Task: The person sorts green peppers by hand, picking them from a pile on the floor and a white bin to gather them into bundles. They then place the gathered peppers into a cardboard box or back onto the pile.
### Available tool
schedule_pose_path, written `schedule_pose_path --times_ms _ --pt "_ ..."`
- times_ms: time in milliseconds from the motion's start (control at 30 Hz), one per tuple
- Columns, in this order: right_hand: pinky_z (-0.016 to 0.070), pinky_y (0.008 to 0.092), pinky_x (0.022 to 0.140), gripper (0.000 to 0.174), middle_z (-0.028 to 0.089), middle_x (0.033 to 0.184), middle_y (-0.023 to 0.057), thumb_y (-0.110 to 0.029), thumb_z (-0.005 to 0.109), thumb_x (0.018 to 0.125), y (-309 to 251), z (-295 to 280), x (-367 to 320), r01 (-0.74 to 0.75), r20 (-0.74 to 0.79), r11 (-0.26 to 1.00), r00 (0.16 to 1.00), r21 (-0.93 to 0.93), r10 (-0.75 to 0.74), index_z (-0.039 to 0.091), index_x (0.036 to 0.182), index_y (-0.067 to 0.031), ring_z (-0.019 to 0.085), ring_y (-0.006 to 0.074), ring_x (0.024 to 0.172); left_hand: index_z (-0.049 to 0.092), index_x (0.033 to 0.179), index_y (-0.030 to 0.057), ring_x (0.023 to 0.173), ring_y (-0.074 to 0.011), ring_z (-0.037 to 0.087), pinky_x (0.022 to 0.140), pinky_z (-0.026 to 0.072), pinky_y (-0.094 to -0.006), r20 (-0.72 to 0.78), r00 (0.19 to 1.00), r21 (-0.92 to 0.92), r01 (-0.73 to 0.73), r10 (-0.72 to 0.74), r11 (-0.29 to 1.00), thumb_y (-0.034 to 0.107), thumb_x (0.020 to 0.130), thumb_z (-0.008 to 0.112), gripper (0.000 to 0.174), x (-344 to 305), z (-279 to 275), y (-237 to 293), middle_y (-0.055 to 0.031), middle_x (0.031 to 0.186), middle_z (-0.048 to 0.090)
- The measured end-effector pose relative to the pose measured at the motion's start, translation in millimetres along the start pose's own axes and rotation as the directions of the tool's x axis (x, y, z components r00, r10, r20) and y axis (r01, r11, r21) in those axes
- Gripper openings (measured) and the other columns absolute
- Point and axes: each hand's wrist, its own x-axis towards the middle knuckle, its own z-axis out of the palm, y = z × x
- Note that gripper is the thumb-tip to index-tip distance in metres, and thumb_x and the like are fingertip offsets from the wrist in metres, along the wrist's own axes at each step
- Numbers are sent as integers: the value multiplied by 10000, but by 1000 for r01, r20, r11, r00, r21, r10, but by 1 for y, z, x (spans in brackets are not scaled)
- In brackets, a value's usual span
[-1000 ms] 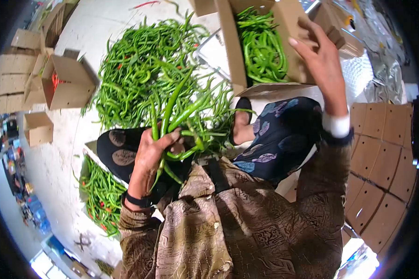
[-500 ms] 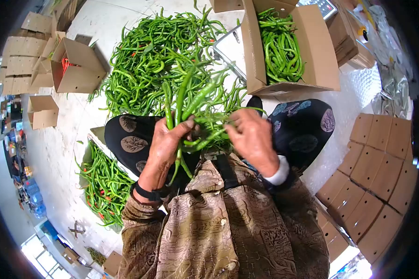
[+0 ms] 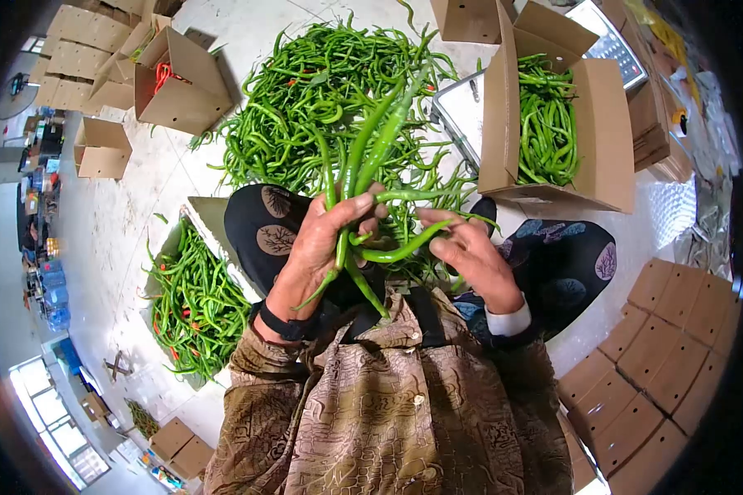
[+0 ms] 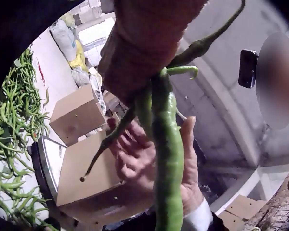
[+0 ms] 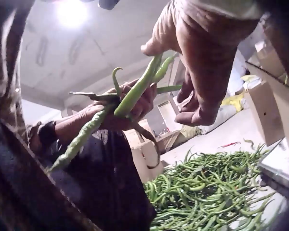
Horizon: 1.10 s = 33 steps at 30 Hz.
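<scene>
Left hand [image 3: 316, 247] full of green peppers [image 3: 380, 157], right hand [image 3: 480, 262] loose beside it.
From the left, the left hand's fingers grip the bunch, several pointing forward; one curved pepper [image 3: 406, 252] lies crosswise, its long axis running rightward from those nearer fingers to a tip just beside the right hand, whose fingers are parted; whether they touch it I cannot tell. A cardboard box [image 3: 497, 124] stands farther right.
</scene>
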Motion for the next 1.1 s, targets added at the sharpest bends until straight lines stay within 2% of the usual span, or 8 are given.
schedule_pose_path --times_ms 133,267,333,400,767,1000,1067,1100 --pt "404 272 986 617 491 1352 140 -315 682 883 -10 18 24 114 71 837 981 535 -179 468 1360 12 543 180 1155 554 1187 -52 636 -90 548 554 449 -196 112 993 -24 37 -34 999 171 873 666 401 -2 7 0 -90 882 634" --pt "542 271 765 478 592 1155 121 -238 689 880 -27 18 50 591 122 800 805 -100 -580 549 1239 46 656 160 868 510 1254 -29 676 -118 560 581 459 -215 192 981 -118 19 4 993 221 877 684 484 1 20 -11 -91 920 635" --pt "552 279 527 304 644 950 75 -178 650 903 -34 23 67 -178 172 735 981 654 84 595 1139 5 657 159 645 477 1283 -12 719 -133 575 606 475 -229 227 973 -64 50 -34 997 307 912 645 517 6 9 -15 -94 945 635" --pt "506 256 414 205 657 839 41 -150 606 923 -32 29 71 -127 90 766 992 630 90 600 1078 -17 624 137 534 472 1278 -7 746 -140 588 621 489 -232 265 962 -68 80 -60 994 390 944 582 530 13 1 -18 -107 968 641" --pt "424 458 1003 240 611 1188 166 -137 545 958 -6 -11 74 33 -24 447 999 894 -27 543 1176 -39 565 307 1139 406 1370 -11 558 -40 457 422 325 -162 -197 963 223 -136 181 965 249 948 535 513 -71 -50 85 -90 956 644" --pt "426 457 1004 254 608 1199 157 -129 537 963 -13 -9 58 16 -14 424 1000 906 -8 538 1203 -47 563 305 1152 486 1334 14 675 -48 518 576 415 -186 -429 841 822 212 329 529 189 927 590 455 -194 -192 150 -7 854 601" --pt "436 453 992 258 611 1193 157 -132 540 963 -13 -7 57 22 -3 415 999 910 -46 540 1205 -41 572 299 1139 532 1275 -26 1004 -230 637 869 497 -356 -297 852 876 423 432 -232 158 911 631 420 -204 -228 125 -153 1086 665" --pt "453 444 970 257 616 1182 157 -132 542 963 -11 -5 56 35 -21 462 999 886 -36 544 1200 -32 584 288 1117 524 1281 -33 1052 -240 621 908 480 -359 -217 822 913 362 526 -188 176 912 633 439 -197 -215 116 -168 1130 649"
